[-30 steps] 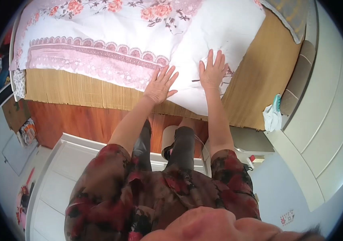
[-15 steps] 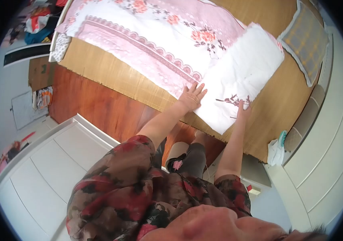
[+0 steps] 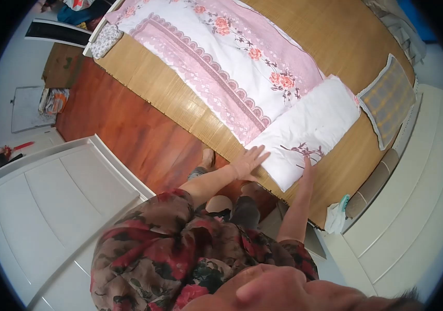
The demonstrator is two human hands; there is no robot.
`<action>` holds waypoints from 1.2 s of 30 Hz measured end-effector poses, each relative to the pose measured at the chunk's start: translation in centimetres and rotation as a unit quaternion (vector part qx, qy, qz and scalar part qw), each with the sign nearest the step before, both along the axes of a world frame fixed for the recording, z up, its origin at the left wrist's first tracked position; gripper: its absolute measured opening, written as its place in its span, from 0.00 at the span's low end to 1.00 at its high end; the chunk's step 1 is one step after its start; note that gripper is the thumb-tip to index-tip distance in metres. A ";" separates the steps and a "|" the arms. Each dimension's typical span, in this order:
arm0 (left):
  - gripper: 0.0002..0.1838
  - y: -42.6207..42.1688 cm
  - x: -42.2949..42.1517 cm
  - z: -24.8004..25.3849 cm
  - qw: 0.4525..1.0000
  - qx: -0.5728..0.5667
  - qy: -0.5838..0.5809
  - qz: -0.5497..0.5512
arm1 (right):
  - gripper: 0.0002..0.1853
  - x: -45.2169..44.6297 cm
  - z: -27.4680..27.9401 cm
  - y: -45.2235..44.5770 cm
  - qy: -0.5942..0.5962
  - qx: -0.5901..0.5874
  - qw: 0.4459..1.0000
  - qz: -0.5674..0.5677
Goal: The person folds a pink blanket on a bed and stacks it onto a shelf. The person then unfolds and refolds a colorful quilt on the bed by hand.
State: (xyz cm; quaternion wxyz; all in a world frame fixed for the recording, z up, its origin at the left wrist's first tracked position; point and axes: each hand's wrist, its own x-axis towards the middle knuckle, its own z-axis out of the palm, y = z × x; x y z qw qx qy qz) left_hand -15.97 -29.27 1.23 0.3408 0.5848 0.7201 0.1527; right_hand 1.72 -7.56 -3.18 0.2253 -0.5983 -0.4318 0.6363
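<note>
A pink and white floral quilt (image 3: 232, 78) lies across a bed with a tan woven mat. Its near right end is folded over, showing a white panel (image 3: 317, 122) with a dark plant print. My left hand (image 3: 250, 163) is open, fingers spread, and rests on the left corner of the white panel. At the panel's near right edge, beside the print, is my right hand (image 3: 307, 168). It looks closed on the edge of the quilt, with one digit on top and the other fingers mostly hidden.
A grey and yellow checked pillow (image 3: 389, 101) lies at the bed's right end. The woven mat (image 3: 164, 93) ends at the bed's near edge, above a reddish wooden floor (image 3: 123, 135). A white plastic bag (image 3: 336, 216) sits at the near right corner; a cardboard box (image 3: 61, 67) stands far left.
The view has shifted, so the bed sits lower in the picture. My left hand has slid from the pink border to the white panel's corner. My right hand stays by the print.
</note>
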 end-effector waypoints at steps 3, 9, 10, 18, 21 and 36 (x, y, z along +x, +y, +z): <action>0.57 0.9 0.3 1.3 0.999 0.002 -0.026 -0.040 | 0.32 0.0 1.3 -1.5 -0.057 -0.074 0.994 -0.062; 0.47 -1.0 -2.7 -2.5 0.996 0.017 -0.059 0.068 | 0.31 4.5 -6.2 -4.7 -0.024 -0.091 0.992 -0.080; 0.44 -1.6 -4.3 -3.4 0.988 0.056 -0.062 0.130 | 0.30 5.1 -7.0 -4.9 -0.051 -0.111 0.990 -0.074; 0.42 -8.1 -20.9 -8.8 0.857 0.011 0.019 0.514 | 0.25 4.0 -7.1 -6.8 -0.131 -0.170 0.973 -0.090; 0.42 -7.2 -23.5 -5.9 0.853 -0.055 -0.111 0.508 | 0.22 4.3 -8.0 -5.9 -0.156 -0.101 0.982 -0.045; 0.40 -8.9 -18.0 -0.6 0.950 -0.025 -0.172 0.258 | 0.30 -2.3 -3.9 -7.8 -0.248 0.159 0.953 0.064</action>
